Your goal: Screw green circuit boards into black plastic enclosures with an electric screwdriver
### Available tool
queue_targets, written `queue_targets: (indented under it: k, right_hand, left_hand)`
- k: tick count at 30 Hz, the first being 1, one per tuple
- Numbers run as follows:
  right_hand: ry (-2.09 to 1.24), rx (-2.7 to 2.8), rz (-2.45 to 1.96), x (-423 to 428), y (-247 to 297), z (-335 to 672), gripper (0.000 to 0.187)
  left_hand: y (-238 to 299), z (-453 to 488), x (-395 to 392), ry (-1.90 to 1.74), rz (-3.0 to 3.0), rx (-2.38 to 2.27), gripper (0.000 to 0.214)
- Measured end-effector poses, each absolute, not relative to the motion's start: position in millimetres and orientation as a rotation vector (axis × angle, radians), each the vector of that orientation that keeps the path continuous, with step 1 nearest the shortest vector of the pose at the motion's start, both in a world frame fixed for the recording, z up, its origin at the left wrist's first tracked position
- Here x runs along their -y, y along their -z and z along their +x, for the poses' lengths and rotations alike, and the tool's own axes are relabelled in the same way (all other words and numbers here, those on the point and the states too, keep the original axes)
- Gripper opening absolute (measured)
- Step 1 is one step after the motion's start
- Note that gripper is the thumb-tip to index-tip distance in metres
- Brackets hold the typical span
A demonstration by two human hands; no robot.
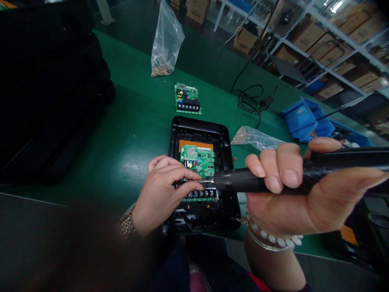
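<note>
The person's right hand (291, 194) has its fingers wrapped tight around a big black screwdriver (247, 180). The left hand (162, 186) has its thumb and finger close together by the thin metal tip, but it is hard to tell if they grip it. Below them, a green board (202, 160) sits inside a black case (226, 156) on the green counter (130, 117).

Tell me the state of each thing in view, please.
Black case: open, lying flat
Inner board: inside the case, partly covered
Screwdriver: gripped, tip over inner board
Right hand: closed around screwdriver
Left hand: pinched at screwdriver's tip
Loose board: flat, outside the case
Far bag: partly filled
Near bag: lying down, partly filled
Cable: loosely coiled
Blue bins: open
</note>
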State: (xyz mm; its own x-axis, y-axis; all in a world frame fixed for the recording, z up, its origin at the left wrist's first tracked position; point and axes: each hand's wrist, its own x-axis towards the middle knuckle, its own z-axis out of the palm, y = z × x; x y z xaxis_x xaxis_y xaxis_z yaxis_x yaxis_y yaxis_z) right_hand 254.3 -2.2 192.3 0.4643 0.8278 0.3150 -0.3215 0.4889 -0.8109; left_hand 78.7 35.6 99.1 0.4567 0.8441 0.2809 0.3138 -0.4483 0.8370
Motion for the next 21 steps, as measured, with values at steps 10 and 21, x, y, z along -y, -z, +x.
queue_targets:
  k: [10,21]
  right_hand:
    - [-0.832,0.736,-0.809,5,-198,250,0.027]
    - [-0.875,0.811,-0.876,-15,-205,239,0.028]
  left_hand:
    - [-95,72,-36,-0.909,1.829,-0.886,0.007]
    - [-89,68,-48,-0.978,2.057,-0.929,0.077]
